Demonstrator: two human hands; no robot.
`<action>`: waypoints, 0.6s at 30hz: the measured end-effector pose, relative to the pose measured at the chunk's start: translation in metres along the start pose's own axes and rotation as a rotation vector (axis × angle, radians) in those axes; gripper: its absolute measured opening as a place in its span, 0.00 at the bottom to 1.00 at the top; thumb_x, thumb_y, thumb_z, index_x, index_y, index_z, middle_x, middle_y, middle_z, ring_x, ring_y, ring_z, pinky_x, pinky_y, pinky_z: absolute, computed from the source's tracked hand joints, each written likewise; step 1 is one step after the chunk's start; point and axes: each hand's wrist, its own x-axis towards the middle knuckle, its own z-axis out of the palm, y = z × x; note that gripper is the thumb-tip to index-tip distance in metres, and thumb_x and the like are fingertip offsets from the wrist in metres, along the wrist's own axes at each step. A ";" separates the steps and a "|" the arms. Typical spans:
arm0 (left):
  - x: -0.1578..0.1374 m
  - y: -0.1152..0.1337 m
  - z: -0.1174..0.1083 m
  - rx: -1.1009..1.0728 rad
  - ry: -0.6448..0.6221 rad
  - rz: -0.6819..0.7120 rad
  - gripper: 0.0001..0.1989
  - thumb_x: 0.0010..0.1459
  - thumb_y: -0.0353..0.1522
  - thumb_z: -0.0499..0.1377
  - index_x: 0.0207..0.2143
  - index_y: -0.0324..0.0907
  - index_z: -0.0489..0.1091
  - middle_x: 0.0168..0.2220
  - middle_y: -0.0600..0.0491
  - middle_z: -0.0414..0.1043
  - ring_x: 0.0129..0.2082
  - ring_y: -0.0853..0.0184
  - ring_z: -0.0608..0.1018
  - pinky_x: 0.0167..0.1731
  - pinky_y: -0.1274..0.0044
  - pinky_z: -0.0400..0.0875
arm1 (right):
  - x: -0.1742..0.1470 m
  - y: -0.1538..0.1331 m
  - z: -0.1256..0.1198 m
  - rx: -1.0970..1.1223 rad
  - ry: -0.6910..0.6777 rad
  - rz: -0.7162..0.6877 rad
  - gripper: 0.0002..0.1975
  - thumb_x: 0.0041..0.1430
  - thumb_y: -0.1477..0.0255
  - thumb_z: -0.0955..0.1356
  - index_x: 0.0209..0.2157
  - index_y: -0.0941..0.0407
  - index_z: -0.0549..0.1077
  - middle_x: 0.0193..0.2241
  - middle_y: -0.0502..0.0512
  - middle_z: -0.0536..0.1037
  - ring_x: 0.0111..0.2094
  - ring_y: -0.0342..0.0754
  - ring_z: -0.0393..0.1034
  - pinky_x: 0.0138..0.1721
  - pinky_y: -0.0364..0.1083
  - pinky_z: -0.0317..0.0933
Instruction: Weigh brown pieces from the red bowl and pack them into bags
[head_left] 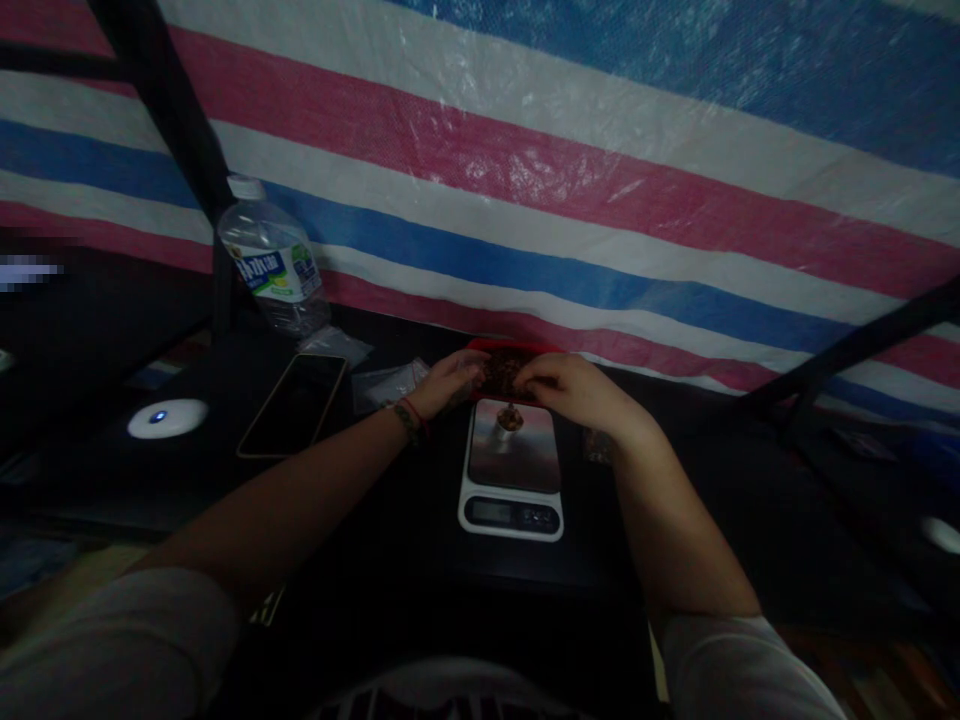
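A red tray (pixel 517 345) holding small dark brown pieces (pixel 504 372) lies at the back of the black table. My left hand (pixel 451 382) is at its left side, fingers curled together; what they grip, if anything, is too dark to make out. Over the tray's right part, my right hand (pixel 566 388) has its fingers bent into a pinch at the brown pieces. Just in front of the tray is a white kitchen scale (pixel 514 480) with a metal plate. On that plate stands a small cup (pixel 510 420) filled with brown bits. The scale's display is too dim to read.
Left of my hands lie clear plastic bags (pixel 386 385), a dark phone (pixel 294 405) and a white oval device (pixel 167 418). A large clear plastic bottle (pixel 274 260) stands behind the phone. A small packet (pixel 598 446) sits beneath my right wrist. Striped sheeting (pixel 525 180) closes the back.
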 end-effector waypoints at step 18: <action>-0.004 0.011 0.004 0.052 0.002 0.014 0.22 0.54 0.41 0.62 0.46 0.37 0.72 0.36 0.50 0.73 0.35 0.68 0.74 0.39 0.75 0.68 | -0.004 -0.011 0.003 -0.065 -0.243 0.076 0.13 0.51 0.73 0.71 0.41 0.56 0.77 0.39 0.54 0.80 0.37 0.48 0.73 0.38 0.44 0.63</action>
